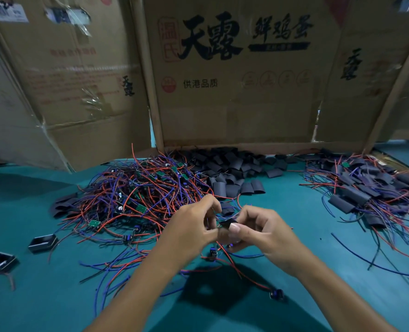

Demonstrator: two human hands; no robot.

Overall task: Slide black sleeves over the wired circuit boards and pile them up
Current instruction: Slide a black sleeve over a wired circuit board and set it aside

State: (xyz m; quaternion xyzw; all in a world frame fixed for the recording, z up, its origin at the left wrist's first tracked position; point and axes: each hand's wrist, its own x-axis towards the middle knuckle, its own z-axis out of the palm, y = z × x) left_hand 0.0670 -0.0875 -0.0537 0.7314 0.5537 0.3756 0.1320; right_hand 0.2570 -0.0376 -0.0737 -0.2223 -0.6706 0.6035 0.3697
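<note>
Over the teal worktop (55, 295), the left hand (191, 226) and right hand (263, 233) pinched one black sleeve (227, 223) between them, with tangled wired boards (136, 195) far left and sleeved ones (366, 190) piled far right.

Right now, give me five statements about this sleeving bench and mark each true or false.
1. The right hand pinches a black sleeve. True.
2. The pile of sleeved boards lies to the left of the hands. False: it lies on the right; the bare wired boards are heaped on the left.
3. Loose empty sleeves lie at the foot of the cardboard wall. True.
4. The table is covered in red. False: its surface is teal.
5. The left hand lies flat on the table. False: it is raised, fingers curled, meeting the right hand at the sleeve.
</note>
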